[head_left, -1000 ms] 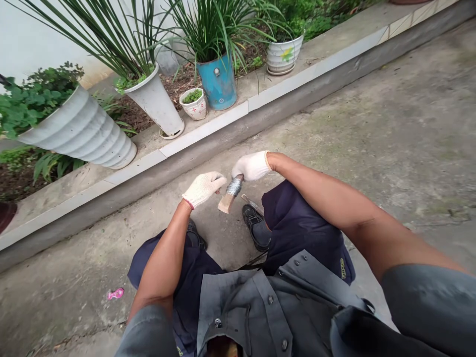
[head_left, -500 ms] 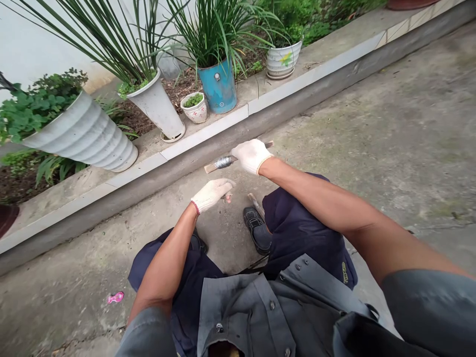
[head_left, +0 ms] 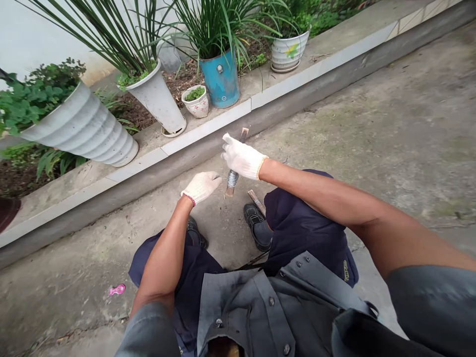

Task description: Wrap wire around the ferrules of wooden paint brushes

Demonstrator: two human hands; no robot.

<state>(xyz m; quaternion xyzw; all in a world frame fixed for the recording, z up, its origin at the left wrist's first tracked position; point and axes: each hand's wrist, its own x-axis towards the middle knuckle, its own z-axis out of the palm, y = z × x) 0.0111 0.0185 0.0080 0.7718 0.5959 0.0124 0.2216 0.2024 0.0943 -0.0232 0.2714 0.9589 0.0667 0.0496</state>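
Observation:
My right hand point(head_left: 243, 157), in a white knit glove, grips a flat wooden stick point(head_left: 230, 190) wound with silvery wire point(head_left: 232, 178). The stick stands steeply slanted; its upper end shows past the knuckles and its middle is hidden by the glove. One or two gloved fingers point outward. To the left, my left hand point(head_left: 203, 187), gloved too, is closed in a pinch close beside the winding. A faint thin strand shows at its fingertips, hard to make out. A second stick with wire point(head_left: 256, 201) lies by my right shoe point(head_left: 255, 223).
Ahead runs a low tiled ledge point(head_left: 208, 131) carrying a ribbed white pot point(head_left: 89, 131), a tall white pot point(head_left: 161, 101), a small pot point(head_left: 197, 105), a blue can point(head_left: 221, 82) and another white pot point(head_left: 288, 53). A pink wrapper point(head_left: 117, 289) lies on the concrete point(head_left: 334, 144).
My right hand has turned the wire-wound stick from nearly level to steep and moved slightly left and down. My left hand has shifted a little left and up, its fingers still pinched.

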